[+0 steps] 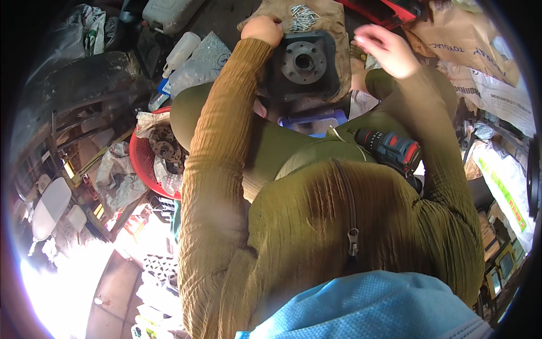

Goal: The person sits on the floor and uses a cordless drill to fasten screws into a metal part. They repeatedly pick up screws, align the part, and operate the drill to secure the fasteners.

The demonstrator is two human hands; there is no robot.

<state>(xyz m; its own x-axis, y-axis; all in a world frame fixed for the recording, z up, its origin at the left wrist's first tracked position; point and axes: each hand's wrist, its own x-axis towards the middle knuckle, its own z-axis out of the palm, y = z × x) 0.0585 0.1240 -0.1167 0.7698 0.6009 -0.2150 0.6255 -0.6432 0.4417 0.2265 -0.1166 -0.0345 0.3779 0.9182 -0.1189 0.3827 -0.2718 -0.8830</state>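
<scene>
A round grey metal hub disc [305, 61] with a centre bore and several holes lies in a black square tray [276, 90]. Beyond it, a pile of small silver screws or rivets [305, 18] rests on a brown cloth or sacking [271, 8]. My left hand [262, 29] is closed at the tray's far left corner; what its fingers hold, if anything, is hidden. My right hand [386, 50] hangs in the air right of the tray, its fingers bent and smeared by motion. Across my right thigh lies a blue and black cordless drill [389, 148].
At my left stands a red plastic basket [136, 161] with metal discs [165, 148] in it. A white squeeze bottle [182, 52] and a plastic bag [203, 66] are near my left forearm. Paper sacks [468, 45] crowd the right. A blue plastic frame [313, 117] sits between my legs.
</scene>
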